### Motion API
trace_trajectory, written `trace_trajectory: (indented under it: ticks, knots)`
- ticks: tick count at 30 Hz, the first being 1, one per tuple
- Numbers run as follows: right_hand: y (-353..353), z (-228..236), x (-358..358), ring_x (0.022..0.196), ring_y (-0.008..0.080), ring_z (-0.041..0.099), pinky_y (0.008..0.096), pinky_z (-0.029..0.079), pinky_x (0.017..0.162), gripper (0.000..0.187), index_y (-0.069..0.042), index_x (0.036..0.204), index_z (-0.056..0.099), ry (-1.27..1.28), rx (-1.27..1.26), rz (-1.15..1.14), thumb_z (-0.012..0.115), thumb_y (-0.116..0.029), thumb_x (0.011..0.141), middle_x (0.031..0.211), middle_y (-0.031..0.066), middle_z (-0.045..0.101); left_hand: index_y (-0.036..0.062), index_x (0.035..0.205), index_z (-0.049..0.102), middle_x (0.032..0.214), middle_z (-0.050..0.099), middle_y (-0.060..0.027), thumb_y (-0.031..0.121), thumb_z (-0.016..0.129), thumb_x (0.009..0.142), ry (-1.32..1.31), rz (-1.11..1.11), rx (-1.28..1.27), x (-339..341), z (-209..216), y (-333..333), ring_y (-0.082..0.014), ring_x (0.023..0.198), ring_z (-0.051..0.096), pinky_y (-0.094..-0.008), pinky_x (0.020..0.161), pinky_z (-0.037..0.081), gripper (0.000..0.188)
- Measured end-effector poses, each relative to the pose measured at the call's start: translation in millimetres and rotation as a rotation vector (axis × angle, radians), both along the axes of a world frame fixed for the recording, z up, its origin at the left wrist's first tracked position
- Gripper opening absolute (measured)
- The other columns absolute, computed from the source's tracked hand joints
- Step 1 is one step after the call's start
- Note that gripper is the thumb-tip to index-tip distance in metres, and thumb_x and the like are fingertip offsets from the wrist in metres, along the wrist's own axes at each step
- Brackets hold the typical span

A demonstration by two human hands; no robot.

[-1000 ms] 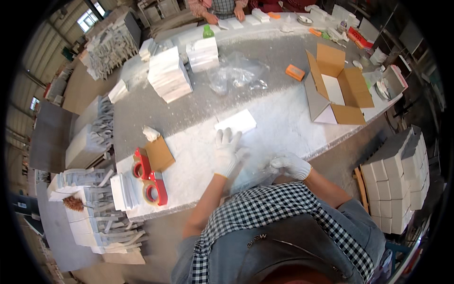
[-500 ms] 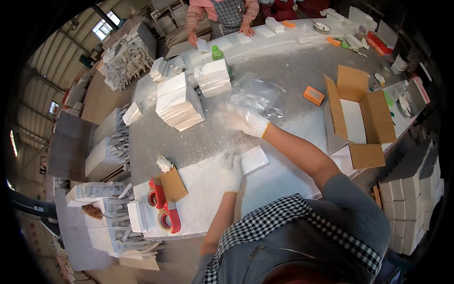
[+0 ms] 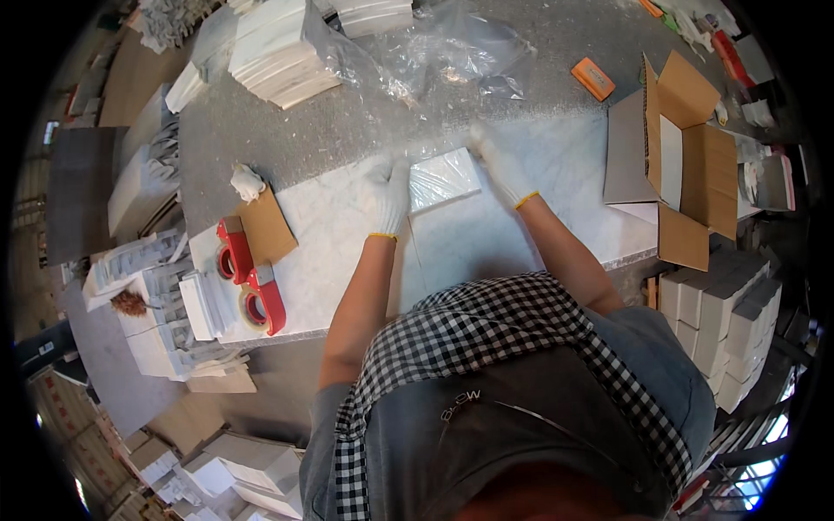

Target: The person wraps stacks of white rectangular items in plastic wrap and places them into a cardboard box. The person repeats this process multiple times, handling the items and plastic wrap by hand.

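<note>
So both hands are wearing white knit gloves here, and they're kind of bracketing a flat white tile (image 3: 443,180). The left hand (image 3: 385,193) is sitting right by the tile's left edge, fingers curling in loosely rather than spreading. I can't tell if it's pinching anything, since any clear plastic there would be barely showing. The right hand (image 3: 502,165) is reaching up along the other side, fingers held mostly together and pointing away from the body. Its fingertips are blurring out, so I can't tell if they're pressing on something or just hovering.

The tile itself is lying flat in the gap between the two hands, closer to the left one, with its far right corner near the right hand. Shiny wrinkles are running across its top, so some clear film (image 3: 457,170) is covering it. It's all resting on a pale marbled surface (image 3: 326,239).

Farther out, a crumpled clear plastic sheet (image 3: 473,48) is lying beyond the hands, with a tall stack of white tiles (image 3: 280,56) standing to its left. Two red tape dispensers (image 3: 274,304) are sitting off to the left, and an open cardboard box (image 3: 627,148) is standing on the right.
</note>
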State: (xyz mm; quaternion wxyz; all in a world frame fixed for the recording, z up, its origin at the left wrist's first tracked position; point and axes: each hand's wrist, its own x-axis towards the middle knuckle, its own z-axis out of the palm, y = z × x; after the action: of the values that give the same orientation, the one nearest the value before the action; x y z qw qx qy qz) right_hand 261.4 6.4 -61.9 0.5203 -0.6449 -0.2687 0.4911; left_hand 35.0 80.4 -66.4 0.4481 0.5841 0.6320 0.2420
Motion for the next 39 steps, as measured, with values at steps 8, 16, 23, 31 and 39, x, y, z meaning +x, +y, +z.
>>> trace_trajectory:
  ticks: [8, 16, 23, 31, 39]
  knots:
    - [29.1, 33.4, -27.6, 0.113, 0.0209, 0.063, 0.0328, 0.049, 0.100, 0.070, -0.002, 0.153, 0.047, -0.236, 0.088, 0.175, 0.074, -0.023, 0.092, 0.122, 0.0151, 0.069, 0.0012, 0.111, 0.079, 0.098, 0.078, -0.0181, 0.039, 0.070, 0.095, -0.123, 0.056, 0.049, -2.5, -3.0, 6.8, -0.0260, 0.092, 0.075, -0.0359, 0.087, 0.055, 0.043]
    - [29.9, 32.4, -20.8, 0.095, 0.0164, 0.065, 0.0301, 0.052, 0.086, 0.054, -0.001, 0.144, 0.056, -0.135, 0.130, 0.018, 0.072, -0.019, 0.095, 0.102, 0.0089, 0.070, 0.0015, 0.108, 0.078, 0.096, 0.077, -0.0202, 0.040, 0.066, 0.097, -0.017, 0.012, 0.040, -3.2, 29.2, -2.5, -0.0277, 0.088, 0.073, -0.0380, 0.083, 0.054, 0.042]
    - [34.4, -0.6, -26.3, 0.087, 0.0137, 0.065, 0.0299, 0.053, 0.080, 0.046, -0.007, 0.141, 0.061, -0.541, 0.138, -0.009, 0.069, -0.022, 0.098, 0.096, 0.0074, 0.071, 0.0017, 0.104, 0.078, 0.094, 0.075, -0.0236, 0.041, 0.066, 0.096, -0.032, -0.001, 0.191, -2.6, 13.7, -1.0, -0.0317, 0.088, 0.074, -0.0396, 0.082, 0.054, 0.042]
    - [33.3, 27.2, -28.6, 0.097, 0.0258, 0.069, 0.0364, 0.053, 0.088, 0.048, -0.012, 0.140, 0.063, -0.481, 0.029, 0.049, 0.070, -0.028, 0.095, 0.103, 0.0135, 0.073, 0.0002, 0.083, 0.076, 0.086, 0.072, -0.0250, 0.039, 0.064, 0.095, 0.264, -0.019, 0.200, 5.9, 48.6, 2.1, -0.0397, 0.081, 0.070, -0.0460, 0.077, 0.053, 0.042]
    - [21.7, 17.8, -30.0, 0.100, 0.0303, 0.069, 0.0390, 0.052, 0.089, 0.047, -0.011, 0.138, 0.064, -0.551, 0.050, 0.041, 0.068, -0.030, 0.095, 0.108, 0.0184, 0.073, -0.0030, 0.087, 0.075, 0.083, 0.071, -0.0248, 0.032, 0.062, 0.095, 0.168, 0.000, 0.133, 2.6, 59.6, -9.6, -0.0389, 0.080, 0.071, -0.0467, 0.077, 0.053, 0.039]
